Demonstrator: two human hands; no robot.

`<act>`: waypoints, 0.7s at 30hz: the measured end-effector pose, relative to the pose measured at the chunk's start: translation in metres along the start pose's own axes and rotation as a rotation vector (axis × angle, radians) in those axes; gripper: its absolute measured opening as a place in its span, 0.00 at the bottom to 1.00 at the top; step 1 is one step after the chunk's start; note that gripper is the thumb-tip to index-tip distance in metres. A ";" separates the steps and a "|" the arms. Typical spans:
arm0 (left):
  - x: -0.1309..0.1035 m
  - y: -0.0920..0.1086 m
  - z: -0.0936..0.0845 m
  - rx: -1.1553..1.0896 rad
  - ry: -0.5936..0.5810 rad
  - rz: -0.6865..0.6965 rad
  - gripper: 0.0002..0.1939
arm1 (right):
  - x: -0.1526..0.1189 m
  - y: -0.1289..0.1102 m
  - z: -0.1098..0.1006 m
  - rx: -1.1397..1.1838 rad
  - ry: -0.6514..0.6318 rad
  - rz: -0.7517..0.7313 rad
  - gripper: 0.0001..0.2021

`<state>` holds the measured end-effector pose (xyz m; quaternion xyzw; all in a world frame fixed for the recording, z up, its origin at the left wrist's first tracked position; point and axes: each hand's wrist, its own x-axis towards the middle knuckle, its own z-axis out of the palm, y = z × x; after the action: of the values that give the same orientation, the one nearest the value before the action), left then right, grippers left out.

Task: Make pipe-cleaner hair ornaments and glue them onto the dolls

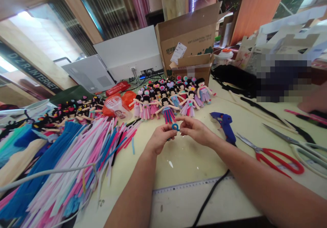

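A short blue pipe cleaner point(175, 126), bent into a small loop, is held between my two hands above the table. My left hand point(162, 136) pinches it from the left with thumb and fingers. On the other side my right hand point(195, 130) grips its end between thumb and forefinger. Just behind my hands stands a small doll point(167, 110) with black hair and a blue and pink striped skirt. Several more pipe-cleaner dolls point(189, 103) in pink, purple and blue dresses are grouped behind it.
Loose pipe cleaners point(76, 160) in many colours cover the left side. At right lie a blue glue gun point(224, 124), red-handled scissors point(270, 154) and larger pale-handled scissors point(298, 142). A ruler point(186, 185) runs along the front. An open cardboard box point(189, 33) stands behind the dolls.
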<state>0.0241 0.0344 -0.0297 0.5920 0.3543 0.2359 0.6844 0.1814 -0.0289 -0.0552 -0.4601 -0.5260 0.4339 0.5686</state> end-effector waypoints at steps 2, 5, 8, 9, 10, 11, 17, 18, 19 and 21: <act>0.000 0.000 0.000 0.013 -0.001 0.007 0.12 | 0.000 -0.002 0.000 0.006 -0.003 0.020 0.19; -0.001 0.001 0.000 0.035 0.001 0.008 0.11 | 0.000 -0.006 0.000 0.006 -0.009 0.049 0.19; 0.000 0.002 0.002 0.073 -0.001 0.010 0.11 | 0.000 -0.007 0.001 0.002 0.002 0.064 0.18; 0.000 0.003 0.002 0.097 0.000 0.012 0.10 | 0.000 -0.007 0.002 0.000 0.011 0.068 0.18; 0.000 0.004 0.003 0.128 -0.001 0.013 0.10 | 0.001 -0.006 0.003 -0.004 0.022 0.074 0.18; 0.000 0.005 0.004 0.160 0.006 0.019 0.10 | 0.001 -0.005 0.003 -0.013 0.025 0.082 0.18; 0.003 0.010 0.001 0.256 0.057 0.014 0.14 | -0.004 -0.022 0.005 -0.485 0.197 -0.174 0.14; 0.003 0.011 0.001 0.269 0.061 0.016 0.14 | -0.009 -0.034 0.008 -0.579 0.243 -0.252 0.12; 0.002 0.012 0.001 0.277 0.063 0.020 0.15 | -0.016 -0.047 0.011 -0.628 0.259 -0.314 0.11; 0.001 0.014 0.003 0.286 0.067 0.023 0.15 | -0.033 -0.079 0.018 -0.651 0.223 -0.435 0.11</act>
<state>0.0280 0.0359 -0.0157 0.6794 0.4001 0.2103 0.5780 0.1623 -0.0760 0.0157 -0.5386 -0.6559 0.0617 0.5253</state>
